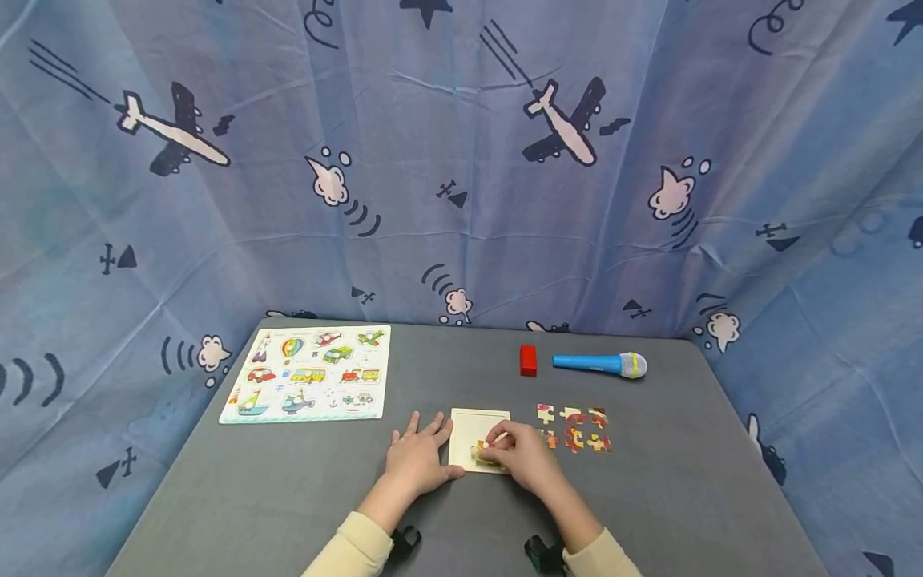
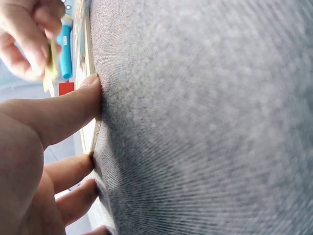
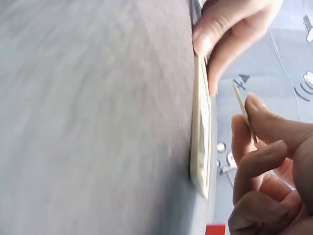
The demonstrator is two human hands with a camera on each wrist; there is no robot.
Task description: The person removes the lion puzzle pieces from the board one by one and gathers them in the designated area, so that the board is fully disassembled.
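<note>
My right hand (image 1: 530, 461) pinches a jigsaw piece (image 3: 243, 108) between thumb and fingertips. In the right wrist view the piece shows edge-on, raised above the shallow wooden puzzle tray (image 1: 469, 423). The pale tray lies flat on the table, square and with a thin raised rim. At its left side rests my left hand (image 1: 417, 463), fingers spread, the thumb at the near left corner and the index finger along the left edge. Right of the tray, several loose jigsaw pieces (image 1: 574, 440) in red, yellow and brown lie in two rows, partly hidden by my right hand.
A red block (image 1: 529, 361) and a blue toy microphone (image 1: 591, 364) lie behind the loose pieces. Toward the back left lies a white picture board (image 1: 296, 401) with vehicles on it. A blue patterned curtain (image 1: 404, 240) surrounds the grey table (image 1: 288, 497).
</note>
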